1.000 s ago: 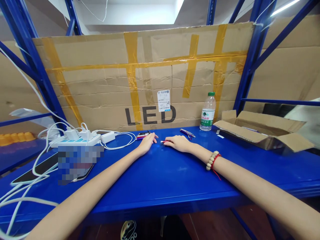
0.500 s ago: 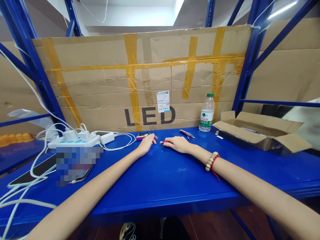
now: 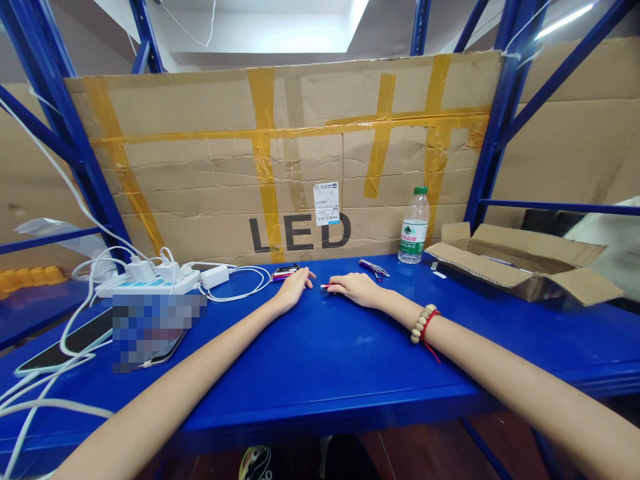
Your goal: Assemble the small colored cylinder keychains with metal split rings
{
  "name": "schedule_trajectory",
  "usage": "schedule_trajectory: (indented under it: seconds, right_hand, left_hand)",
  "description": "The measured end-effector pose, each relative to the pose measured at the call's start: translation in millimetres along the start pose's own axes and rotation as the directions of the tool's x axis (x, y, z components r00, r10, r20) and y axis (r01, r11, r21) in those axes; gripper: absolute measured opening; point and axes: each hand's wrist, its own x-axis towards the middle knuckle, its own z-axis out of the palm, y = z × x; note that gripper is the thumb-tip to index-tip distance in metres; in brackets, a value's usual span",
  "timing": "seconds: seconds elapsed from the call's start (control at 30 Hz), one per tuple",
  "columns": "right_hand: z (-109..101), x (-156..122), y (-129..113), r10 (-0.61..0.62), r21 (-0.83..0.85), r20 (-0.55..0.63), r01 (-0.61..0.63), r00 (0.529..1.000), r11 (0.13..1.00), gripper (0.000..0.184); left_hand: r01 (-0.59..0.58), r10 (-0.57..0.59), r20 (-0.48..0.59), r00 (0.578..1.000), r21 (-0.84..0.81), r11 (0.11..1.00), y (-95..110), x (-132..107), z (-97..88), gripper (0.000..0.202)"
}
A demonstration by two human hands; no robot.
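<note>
On the blue shelf top (image 3: pixel 325 373), my left hand (image 3: pixel 293 291) lies with its fingers stretched out and holds nothing. Just behind it, partly covered by it, is a small group of slim pen-like things (image 3: pixel 283 274) in red, blue and black. My right hand (image 3: pixel 356 290) is closed around a slim red pen (image 3: pixel 326 286); only its red end with a silvery tip pokes out on the left. A beaded bracelet (image 3: pixel 423 324) and a red cord are on my right wrist. Beyond that hand lies a small purple and silver tool (image 3: pixel 374 269), its kind unclear.
A water bottle (image 3: pixel 414 230) stands upright at the back right, beside an open cardboard box (image 3: pixel 505 277). White cables and a power strip (image 3: pixel 145 283) crowd the left, near a phone (image 3: pixel 70 343). A large taped cardboard sheet (image 3: pixel 210 180) forms the back.
</note>
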Motion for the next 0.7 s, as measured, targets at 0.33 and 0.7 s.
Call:
schedule_trajectory:
  seconds: [0.33,0.7]
  right_hand:
    - [-1,-3,-3,-0.013,0.067,-0.041,0.016,0.999,0.998,0.038]
    - [3,-3,5,0.083,0.102,-0.241,-0.06,0.967,0.993,0.014]
  left_hand:
    - [-0.003,0.003,-0.001,1.0,0.058,0.998,5,-2,-0.6,0.04]
    - [-0.165,0.177,0.035,0.984,0.573,0.803,19,-12,0.5,0.018]
